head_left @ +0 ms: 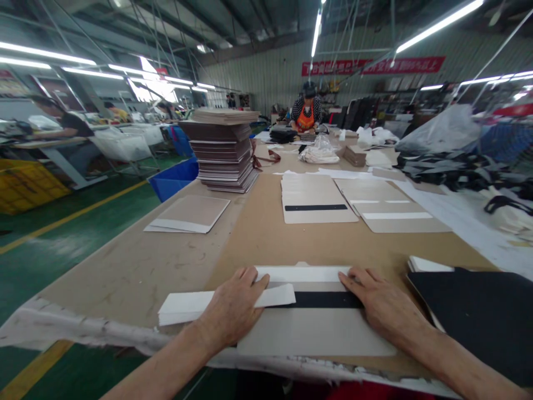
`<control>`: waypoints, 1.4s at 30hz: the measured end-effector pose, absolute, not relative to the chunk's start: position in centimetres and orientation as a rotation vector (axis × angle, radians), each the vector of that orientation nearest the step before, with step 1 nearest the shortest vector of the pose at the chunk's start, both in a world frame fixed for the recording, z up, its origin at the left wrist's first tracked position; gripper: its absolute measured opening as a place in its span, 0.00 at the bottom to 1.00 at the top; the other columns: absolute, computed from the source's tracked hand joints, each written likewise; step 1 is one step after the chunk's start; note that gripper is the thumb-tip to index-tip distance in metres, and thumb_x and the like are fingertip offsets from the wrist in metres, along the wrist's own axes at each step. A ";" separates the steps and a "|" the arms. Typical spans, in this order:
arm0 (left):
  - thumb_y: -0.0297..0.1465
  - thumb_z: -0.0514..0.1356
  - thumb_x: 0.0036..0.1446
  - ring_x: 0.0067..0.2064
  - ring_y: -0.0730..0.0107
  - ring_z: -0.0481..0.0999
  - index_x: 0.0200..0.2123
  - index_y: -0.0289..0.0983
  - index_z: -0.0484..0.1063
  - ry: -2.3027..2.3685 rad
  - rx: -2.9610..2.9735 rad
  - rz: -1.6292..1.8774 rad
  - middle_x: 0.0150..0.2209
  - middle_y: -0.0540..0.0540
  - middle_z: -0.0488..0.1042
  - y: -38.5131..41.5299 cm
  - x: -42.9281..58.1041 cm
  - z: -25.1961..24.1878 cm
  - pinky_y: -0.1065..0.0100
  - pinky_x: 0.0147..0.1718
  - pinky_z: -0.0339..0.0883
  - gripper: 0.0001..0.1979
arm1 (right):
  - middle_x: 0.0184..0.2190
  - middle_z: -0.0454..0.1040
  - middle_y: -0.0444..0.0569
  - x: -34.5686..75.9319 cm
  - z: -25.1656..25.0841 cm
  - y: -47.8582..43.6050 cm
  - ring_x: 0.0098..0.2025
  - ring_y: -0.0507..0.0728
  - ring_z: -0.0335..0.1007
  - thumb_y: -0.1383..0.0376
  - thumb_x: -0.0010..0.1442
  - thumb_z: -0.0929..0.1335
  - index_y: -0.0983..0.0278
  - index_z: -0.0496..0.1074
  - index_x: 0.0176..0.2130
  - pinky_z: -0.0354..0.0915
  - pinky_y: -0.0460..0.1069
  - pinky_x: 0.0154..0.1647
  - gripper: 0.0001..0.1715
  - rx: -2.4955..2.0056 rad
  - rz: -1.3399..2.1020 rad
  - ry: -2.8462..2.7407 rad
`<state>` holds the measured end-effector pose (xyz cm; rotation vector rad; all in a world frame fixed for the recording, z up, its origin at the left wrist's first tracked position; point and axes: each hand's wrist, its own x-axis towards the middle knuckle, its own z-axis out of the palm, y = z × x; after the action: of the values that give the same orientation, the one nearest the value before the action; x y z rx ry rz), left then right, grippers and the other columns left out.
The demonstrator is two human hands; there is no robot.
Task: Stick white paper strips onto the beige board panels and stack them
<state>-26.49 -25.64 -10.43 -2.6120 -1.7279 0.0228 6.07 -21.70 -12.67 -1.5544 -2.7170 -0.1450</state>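
Note:
In front of me lies a beige-grey board (316, 333) with a black strip (325, 300) across it. A single white strip (302, 274) lies along its far edge. My left hand (235, 300) grips a bundle of white strips (183, 308), which pokes out on both sides of the palm. Its fingertips rest at the left end of the single strip. At that strip's right end, my right hand (370, 294) has its thumb and curled fingers on it, with the palm over the board's right side.
Farther off lie boards with a black band (318, 194) and boards with white bands (400, 216). A tall stack of boards (225, 153) stands back left, near loose boards (189, 214). Black sheets (474, 311) lie at right. A co-worker (307, 111) is at the far end.

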 end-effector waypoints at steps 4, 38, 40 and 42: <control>0.30 0.55 0.56 0.50 0.57 0.63 0.57 0.40 0.61 -1.717 -2.630 -0.035 0.48 0.41 0.64 -25.8 -26.8 -10.7 0.55 0.51 0.62 0.24 | 0.38 0.74 0.54 6.2 -10.6 -20.5 0.40 0.59 0.69 0.79 0.53 0.59 0.63 0.76 0.38 0.64 0.52 0.40 0.23 -1.685 -0.064 -2.735; 0.29 0.53 0.55 0.50 0.58 0.64 0.54 0.38 0.63 -1.732 -2.574 -0.192 0.47 0.42 0.64 -26.3 -26.9 -11.3 0.56 0.50 0.62 0.21 | 0.57 0.69 0.56 8.3 -12.7 -25.4 0.58 0.59 0.63 0.63 0.67 0.56 0.66 0.64 0.60 0.57 0.58 0.61 0.25 -1.616 0.202 -2.378; 0.28 0.52 0.56 0.50 0.58 0.64 0.53 0.37 0.64 -1.703 -2.566 -0.205 0.47 0.41 0.65 -26.3 -27.0 -11.4 0.56 0.52 0.61 0.20 | 0.58 0.67 0.58 6.8 -13.3 -26.6 0.60 0.61 0.61 0.59 0.66 0.57 0.67 0.62 0.61 0.55 0.59 0.62 0.27 -1.612 0.310 -2.235; 0.27 0.52 0.56 0.51 0.58 0.64 0.52 0.37 0.66 -1.683 -2.561 -0.208 0.47 0.41 0.66 -26.3 -27.0 -11.3 0.56 0.53 0.61 0.19 | 0.56 0.68 0.59 5.7 -13.4 -26.6 0.59 0.62 0.61 0.58 0.65 0.58 0.67 0.62 0.59 0.55 0.60 0.62 0.28 -1.630 0.413 -2.056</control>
<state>-27.02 -26.29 -11.35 -2.5605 -1.6835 -0.2081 5.73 -26.61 -13.42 -1.6298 -2.0564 0.4129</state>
